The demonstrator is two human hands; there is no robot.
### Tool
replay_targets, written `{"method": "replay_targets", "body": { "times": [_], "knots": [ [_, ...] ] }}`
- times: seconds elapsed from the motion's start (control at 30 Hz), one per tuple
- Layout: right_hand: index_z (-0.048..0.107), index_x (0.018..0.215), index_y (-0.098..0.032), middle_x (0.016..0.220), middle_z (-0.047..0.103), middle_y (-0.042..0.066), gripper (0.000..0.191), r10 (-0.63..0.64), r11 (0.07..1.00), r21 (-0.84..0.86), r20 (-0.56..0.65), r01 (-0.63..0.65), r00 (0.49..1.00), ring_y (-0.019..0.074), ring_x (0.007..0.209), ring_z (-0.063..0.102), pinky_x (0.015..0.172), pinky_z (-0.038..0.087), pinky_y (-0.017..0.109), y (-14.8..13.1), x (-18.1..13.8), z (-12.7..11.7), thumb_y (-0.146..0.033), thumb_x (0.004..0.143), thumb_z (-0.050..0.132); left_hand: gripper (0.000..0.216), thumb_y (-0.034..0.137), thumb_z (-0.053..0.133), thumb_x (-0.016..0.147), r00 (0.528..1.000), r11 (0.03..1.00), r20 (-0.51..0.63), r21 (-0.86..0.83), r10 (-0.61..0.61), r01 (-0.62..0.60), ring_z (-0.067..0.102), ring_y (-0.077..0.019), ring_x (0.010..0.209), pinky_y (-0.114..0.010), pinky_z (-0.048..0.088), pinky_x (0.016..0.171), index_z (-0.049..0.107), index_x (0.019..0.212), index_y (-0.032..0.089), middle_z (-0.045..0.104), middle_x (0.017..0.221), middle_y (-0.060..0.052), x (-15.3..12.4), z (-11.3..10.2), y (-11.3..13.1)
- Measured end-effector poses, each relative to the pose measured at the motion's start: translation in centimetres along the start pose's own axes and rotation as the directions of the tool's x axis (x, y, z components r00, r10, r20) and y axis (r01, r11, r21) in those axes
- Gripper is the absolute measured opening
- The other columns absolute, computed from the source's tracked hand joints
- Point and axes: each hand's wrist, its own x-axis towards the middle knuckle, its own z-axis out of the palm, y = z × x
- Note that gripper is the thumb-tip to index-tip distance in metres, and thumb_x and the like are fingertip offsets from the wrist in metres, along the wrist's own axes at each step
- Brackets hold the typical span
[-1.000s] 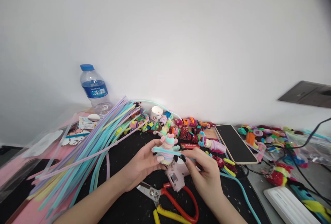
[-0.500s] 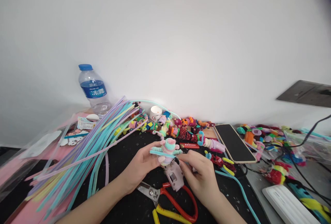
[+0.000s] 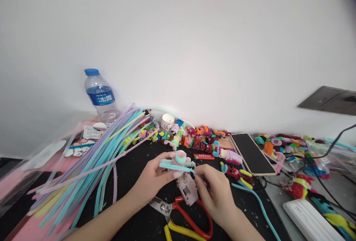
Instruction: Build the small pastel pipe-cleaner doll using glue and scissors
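Note:
My left hand (image 3: 152,177) is closed on a small pink and mint pipe-cleaner figure (image 3: 180,157). A light-blue pipe cleaner (image 3: 174,167) crosses the figure's front. Its right end meets the fingertips of my right hand (image 3: 216,191), which pinch together there. Fingers partly cover the figure's lower part. Just beneath the hands lies a pale pink plastic device (image 3: 187,190) with a dark window. Scissors with red handles (image 3: 207,217) rest on the black mat below, beside yellow handles (image 3: 185,230) of another tool.
A bundle of pastel pipe cleaners (image 3: 111,155) spreads on the left, before a water bottle (image 3: 100,94). Several colourful pipe-cleaner figures (image 3: 197,142) line the wall. To the right are a phone (image 3: 253,154), a white device (image 3: 310,220), black cables (image 3: 322,174) and another pile (image 3: 278,144).
The figure has tipped and shifted slightly left, and the light-blue pipe cleaner across it sits a little lower. My right fingers have moved slightly; both hands stay close together.

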Motion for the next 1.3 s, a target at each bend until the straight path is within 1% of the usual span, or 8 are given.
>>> {"method": "replay_targets", "body": {
  "times": [0.27, 0.4, 0.53, 0.7, 0.83, 0.97, 1.13, 1.3],
  "knots": [
    [0.055, 0.083, -0.019, 0.063, 0.055, 0.001, 0.014, -0.091, 0.991, -0.095, 0.082, 0.098, 0.993, 0.0151, 0.057, 0.05, 0.052, 0.036, 0.026, -0.67, 0.15, 0.35, -0.015, 0.09, 0.044, 0.034, 0.013, 0.075, 0.063, 0.993, 0.988, 0.003, 0.1, 0.119, -0.119, 0.061, -0.0255, 0.094, -0.033, 0.048, 0.083, 0.07, 0.097, 0.018, 0.068, 0.097, -0.007, -0.15, -0.02, -0.21],
    [0.056, 0.1, -0.019, 0.081, 0.065, 0.006, 0.015, -0.029, 0.998, -0.048, 0.076, 0.032, 0.997, 0.0185, 0.07, 0.059, 0.06, 0.043, 0.028, -0.3, 0.26, 0.15, -0.017, 0.089, 0.047, 0.025, 0.018, 0.071, 0.069, 0.991, 0.987, -0.035, 0.093, 0.132, -0.128, 0.062, -0.0247, 0.094, -0.033, 0.046, 0.085, 0.069, 0.094, 0.018, 0.069, 0.096, -0.006, -0.04, 0.11, -0.05],
    [0.057, 0.091, -0.02, 0.079, 0.065, 0.004, 0.013, -0.002, 1.0, 0.014, 0.023, 0.001, 1.0, 0.0174, 0.069, 0.06, 0.062, 0.045, 0.027, 0.04, 0.2, 0.14, -0.014, 0.089, 0.046, 0.028, 0.019, 0.075, 0.065, 0.989, 0.989, -0.093, 0.106, 0.114, -0.104, 0.062, -0.0247, 0.093, -0.033, 0.046, 0.084, 0.069, 0.093, 0.019, 0.069, 0.097, -0.005, 0.09, 0.0, -0.06],
    [0.06, 0.088, -0.02, 0.073, 0.063, 0.004, 0.016, -0.036, 0.999, 0.018, 0.041, 0.035, 0.999, 0.0173, 0.067, 0.058, 0.059, 0.044, 0.027, -0.19, 0.13, 0.25, -0.014, 0.09, 0.045, 0.032, 0.017, 0.075, 0.064, 0.986, 0.954, -0.028, 0.258, 0.166, -0.154, 0.061, -0.0244, 0.092, -0.03, 0.047, 0.08, 0.07, 0.096, 0.019, 0.068, 0.094, -0.006, -0.09, -0.09, 0.1],
    [0.06, 0.093, -0.02, 0.079, 0.065, 0.005, 0.013, -0.022, 0.999, 0.041, 0.054, 0.019, 0.998, 0.018, 0.072, 0.06, 0.062, 0.046, 0.028, -0.13, 0.19, 0.22, -0.015, 0.089, 0.049, 0.029, 0.019, 0.072, 0.069, 0.986, 0.957, -0.004, 0.244, 0.165, -0.159, 0.061, -0.024, 0.094, -0.03, 0.048, 0.081, 0.069, 0.098, 0.02, 0.066, 0.097, -0.006, -0.2, 0.0, 0.13],
    [0.061, 0.091, -0.019, 0.079, 0.065, 0.005, 0.013, 0.019, 0.997, 0.076, 0.038, -0.022, 0.999, 0.0167, 0.071, 0.06, 0.063, 0.047, 0.026, 0.08, 0.44, 0.05, -0.015, 0.089, 0.048, 0.026, 0.021, 0.071, 0.071, 0.985, 0.965, -0.061, 0.218, 0.161, -0.144, 0.061, -0.0232, 0.098, -0.031, 0.047, 0.085, 0.067, 0.096, 0.02, 0.066, 0.101, -0.006, 0.01, -0.19, 0.17],
    [0.062, 0.086, -0.019, 0.072, 0.061, 0.003, 0.018, 0.001, 0.998, 0.058, 0.042, -0.003, 0.999, 0.0156, 0.065, 0.056, 0.058, 0.043, 0.025, -0.08, 0.47, 0.11, -0.014, 0.09, 0.045, 0.029, 0.022, 0.073, 0.068, 0.984, 0.919, -0.002, 0.358, 0.177, -0.165, 0.061, -0.0212, 0.091, -0.03, 0.048, 0.08, 0.068, 0.096, 0.019, 0.066, 0.097, -0.005, 0.09, -0.36, 0.22],
    [0.062, 0.09, -0.02, 0.076, 0.064, 0.004, 0.016, 0.001, 0.998, 0.062, 0.065, -0.005, 0.998, 0.0166, 0.07, 0.058, 0.062, 0.045, 0.025, -0.22, 0.45, 0.23, -0.014, 0.089, 0.047, 0.03, 0.023, 0.071, 0.071, 0.986, 0.954, 0.02, 0.252, 0.164, -0.163, 0.06, -0.021, 0.097, -0.029, 0.048, 0.083, 0.067, 0.101, 0.022, 0.063, 0.102, -0.004, -0.25, -0.22, -0.09]
  ]
}}
